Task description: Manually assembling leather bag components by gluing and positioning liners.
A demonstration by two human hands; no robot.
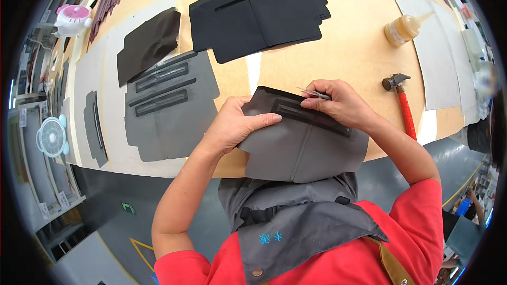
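Note:
A grey, leather-like panel [280, 150] is tilted up at the table's front edge, with a black upper band and a long framed slot. My left hand [232, 124] grips its left side, thumb lying on the front face. In my right hand [335, 103], closed over the panel's upper edge, is a small pointed metal tool [317, 94] with a dark handle end; whether it is snips or tweezers I cannot tell. Its tip points left, near the slot.
Grey slotted panels [174, 132] and a dark brown piece [150, 45] lie left. Stacked black panels [253, 18] lie farther back. On the right are a red-handled hammer [405, 108] and a glue bottle [401, 30]. Two small fans [53, 136] stand far left.

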